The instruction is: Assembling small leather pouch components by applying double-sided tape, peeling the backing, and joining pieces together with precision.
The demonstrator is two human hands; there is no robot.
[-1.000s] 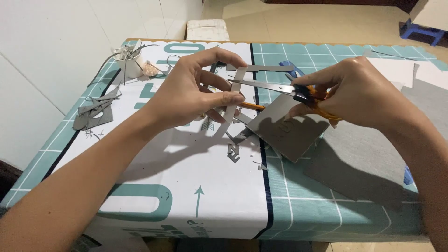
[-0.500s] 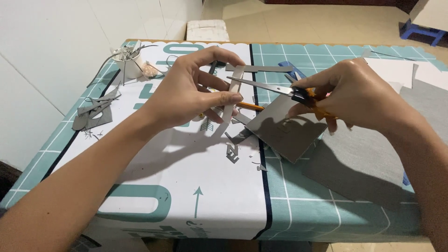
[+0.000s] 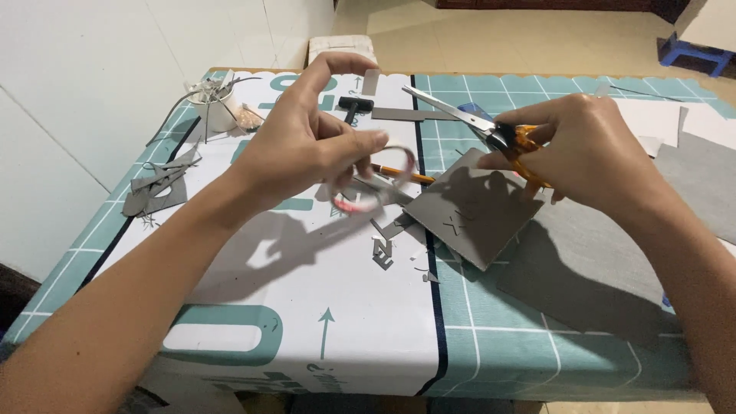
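Scissors [image 3: 491,132] in right hand [image 3: 590,149]

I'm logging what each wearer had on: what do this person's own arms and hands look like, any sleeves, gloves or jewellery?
Both forearms are bare up to the picture's lower edge, with no sleeve in view. The left hand and the right hand wear no gloves, and no ring, watch or bracelet shows on either hand or wrist. No markings or bandages can be seen.

Matt grey card [image 3: 471,211] (shiny steel scissors [image 3: 468,119])
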